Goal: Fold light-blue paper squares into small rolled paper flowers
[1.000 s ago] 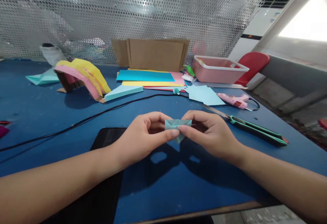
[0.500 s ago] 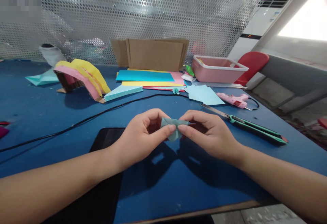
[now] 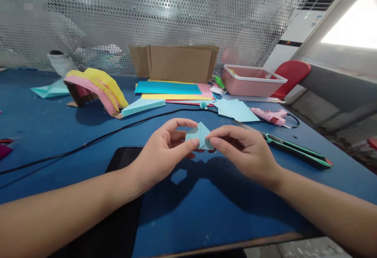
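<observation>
A small folded piece of light blue paper [image 3: 200,135] is held above the blue table [image 3: 44,132], its point turned up. My left hand [image 3: 165,152] pinches its left side between thumb and fingers. My right hand [image 3: 244,150] pinches its right side with thumb and forefinger. Both hands hover just above the table's middle, in front of me.
A black tablet-like slab [image 3: 118,195] lies under my left forearm. A black cable [image 3: 88,144] crosses the table. Green-handled scissors [image 3: 291,150], a pink glue gun [image 3: 269,116], coloured paper sheets [image 3: 171,91], a pink bin [image 3: 250,80], cardboard [image 3: 176,62] and a yellow-pink paper arch [image 3: 94,87] lie beyond.
The folded paper has been turned from a flat wide strip with its point down to a triangle pointing up. Both hands rose slightly and stayed pinched on it.
</observation>
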Demonstrator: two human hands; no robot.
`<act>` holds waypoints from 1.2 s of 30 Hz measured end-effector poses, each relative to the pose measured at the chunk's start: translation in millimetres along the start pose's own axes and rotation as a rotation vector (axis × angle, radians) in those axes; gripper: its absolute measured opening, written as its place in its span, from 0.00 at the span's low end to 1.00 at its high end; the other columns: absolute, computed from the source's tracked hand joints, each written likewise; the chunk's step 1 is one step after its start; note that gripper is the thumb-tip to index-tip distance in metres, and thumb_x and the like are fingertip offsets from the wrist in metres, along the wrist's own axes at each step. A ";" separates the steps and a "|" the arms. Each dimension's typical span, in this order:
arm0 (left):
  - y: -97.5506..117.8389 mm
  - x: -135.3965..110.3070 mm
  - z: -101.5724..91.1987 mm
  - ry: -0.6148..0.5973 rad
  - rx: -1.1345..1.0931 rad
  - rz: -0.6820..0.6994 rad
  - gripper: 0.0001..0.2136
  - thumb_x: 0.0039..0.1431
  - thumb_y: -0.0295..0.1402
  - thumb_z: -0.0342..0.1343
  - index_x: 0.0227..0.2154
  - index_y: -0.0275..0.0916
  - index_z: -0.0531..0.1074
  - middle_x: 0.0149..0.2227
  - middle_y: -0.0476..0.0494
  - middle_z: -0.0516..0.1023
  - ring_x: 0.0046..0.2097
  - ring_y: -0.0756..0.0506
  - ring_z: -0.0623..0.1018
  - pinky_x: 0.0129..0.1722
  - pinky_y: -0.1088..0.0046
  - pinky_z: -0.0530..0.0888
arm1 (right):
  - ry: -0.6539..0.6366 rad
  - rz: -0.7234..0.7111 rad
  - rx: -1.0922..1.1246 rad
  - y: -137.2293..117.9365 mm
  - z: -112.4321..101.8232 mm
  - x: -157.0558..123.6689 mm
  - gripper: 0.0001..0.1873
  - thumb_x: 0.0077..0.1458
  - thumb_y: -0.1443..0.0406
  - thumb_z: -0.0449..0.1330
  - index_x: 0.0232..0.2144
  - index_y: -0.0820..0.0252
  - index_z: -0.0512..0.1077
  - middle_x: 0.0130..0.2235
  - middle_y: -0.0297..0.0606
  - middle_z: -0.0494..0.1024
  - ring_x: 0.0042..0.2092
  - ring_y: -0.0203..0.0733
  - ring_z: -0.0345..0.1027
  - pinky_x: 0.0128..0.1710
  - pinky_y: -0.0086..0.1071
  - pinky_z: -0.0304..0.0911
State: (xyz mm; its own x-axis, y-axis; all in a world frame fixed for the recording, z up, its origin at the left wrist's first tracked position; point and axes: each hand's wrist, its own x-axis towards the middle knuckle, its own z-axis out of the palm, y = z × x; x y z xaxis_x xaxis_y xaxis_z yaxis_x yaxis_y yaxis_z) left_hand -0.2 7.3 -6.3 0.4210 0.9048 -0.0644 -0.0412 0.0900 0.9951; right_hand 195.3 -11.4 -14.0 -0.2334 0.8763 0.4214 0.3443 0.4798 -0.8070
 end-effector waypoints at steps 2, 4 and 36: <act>1.0 0.0 1.3 -0.011 0.021 -0.025 0.20 0.52 0.33 0.64 0.48 0.41 0.66 0.31 0.50 0.79 0.32 0.49 0.79 0.36 0.72 0.75 | 0.003 0.009 0.045 2.0 1.6 -0.2 0.02 0.58 0.67 0.60 0.34 0.59 0.72 0.30 0.35 0.79 0.30 0.35 0.73 0.29 0.27 0.70; 1.5 -0.3 2.3 -0.046 0.027 -0.045 0.20 0.52 0.30 0.63 0.48 0.41 0.66 0.31 0.50 0.78 0.32 0.49 0.78 0.35 0.72 0.75 | -0.011 0.021 0.112 3.7 3.2 -0.4 0.04 0.58 0.67 0.60 0.37 0.58 0.69 0.31 0.35 0.78 0.31 0.36 0.74 0.30 0.27 0.71; -1.6 -2.8 2.1 -0.110 0.088 -0.017 0.10 0.57 0.32 0.58 0.41 0.39 0.69 0.34 0.51 0.76 0.33 0.51 0.75 0.35 0.75 0.70 | -0.100 0.133 0.221 2.7 2.8 0.0 0.06 0.59 0.69 0.59 0.40 0.59 0.68 0.30 0.32 0.77 0.30 0.31 0.73 0.31 0.22 0.70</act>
State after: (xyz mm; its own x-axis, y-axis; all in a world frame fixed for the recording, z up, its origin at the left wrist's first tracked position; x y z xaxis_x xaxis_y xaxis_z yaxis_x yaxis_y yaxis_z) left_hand 0.6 3.7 -7.5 0.5183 0.8517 -0.0779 0.0448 0.0639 0.9969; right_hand 193.6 -10.2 -17.3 -0.2918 0.9172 0.2714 0.1734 0.3298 -0.9280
